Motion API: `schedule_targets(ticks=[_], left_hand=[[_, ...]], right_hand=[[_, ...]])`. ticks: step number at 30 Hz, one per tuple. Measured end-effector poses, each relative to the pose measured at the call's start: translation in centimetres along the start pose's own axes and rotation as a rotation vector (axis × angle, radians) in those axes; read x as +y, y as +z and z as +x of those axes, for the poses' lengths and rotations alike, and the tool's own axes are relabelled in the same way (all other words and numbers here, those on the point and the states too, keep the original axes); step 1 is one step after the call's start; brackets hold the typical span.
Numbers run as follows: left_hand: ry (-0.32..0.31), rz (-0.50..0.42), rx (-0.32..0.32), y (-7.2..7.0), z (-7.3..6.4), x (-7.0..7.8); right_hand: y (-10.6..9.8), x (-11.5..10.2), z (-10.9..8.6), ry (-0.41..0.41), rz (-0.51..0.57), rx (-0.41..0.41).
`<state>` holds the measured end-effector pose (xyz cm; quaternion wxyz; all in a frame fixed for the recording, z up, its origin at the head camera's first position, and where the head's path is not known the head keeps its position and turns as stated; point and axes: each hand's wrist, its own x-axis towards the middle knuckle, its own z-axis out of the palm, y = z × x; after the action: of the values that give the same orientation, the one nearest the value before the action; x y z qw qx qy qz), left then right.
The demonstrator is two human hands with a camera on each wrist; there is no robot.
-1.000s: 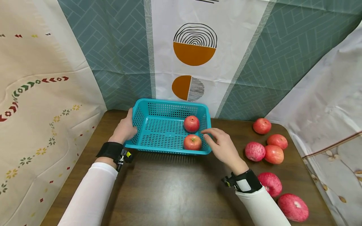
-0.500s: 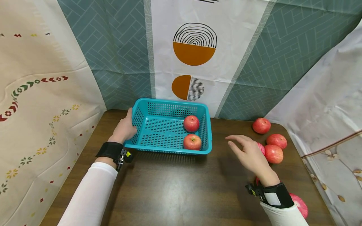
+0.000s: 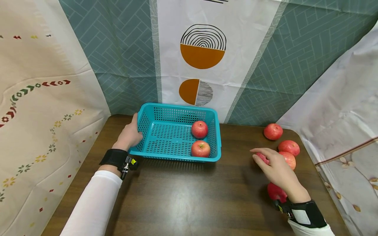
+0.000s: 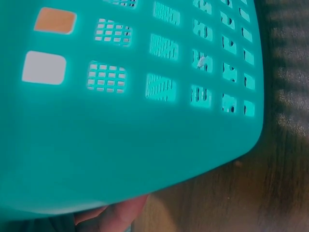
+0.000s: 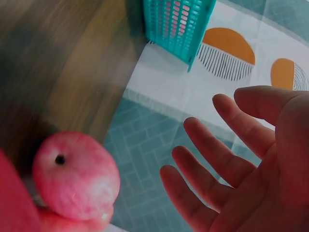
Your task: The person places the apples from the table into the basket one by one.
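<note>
My left hand grips the left side of a turquoise plastic basket. In the left wrist view, fingers show past the edge of the perforated basket wall. Two red apples, one behind the other, sit in the basket's right end. My right hand hovers by the apples on the right, partly covering a pinkish-red apple. Its fingers are spread and slightly bent with nothing between them. The right wrist view shows an apple apart from the fingertips.
More apples lie along the table's right side: one at the back, two close together, and a dark red one beside the right wrist. Patterned cloth hangs behind the wooden table and on both sides.
My right hand has left the basket's right edge and moved right and toward me, to the loose apples. The left hand and the basket stay put.
</note>
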<state>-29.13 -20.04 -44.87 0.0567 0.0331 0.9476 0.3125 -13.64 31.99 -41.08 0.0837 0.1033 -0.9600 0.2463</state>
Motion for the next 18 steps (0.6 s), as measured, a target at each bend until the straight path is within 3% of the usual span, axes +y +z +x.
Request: schedule_targets(ticks=[5,11,18], left_hand=[[0.0,-0.006,0.002,0.0,-0.1,0.0],[-0.001,-0.005,-0.002,0.0,0.1,-0.2],[-0.004,0.001,0.002,0.2,0.1,-0.2]], right_hand=[[-0.8,0.6,-0.8,0.0,0.008,-0.013],[-1.8,2.1,-2.7,0.046,-0.06,-0.041],[-2.9,3.7,-4.7,0.072,-0.069,-0.016]])
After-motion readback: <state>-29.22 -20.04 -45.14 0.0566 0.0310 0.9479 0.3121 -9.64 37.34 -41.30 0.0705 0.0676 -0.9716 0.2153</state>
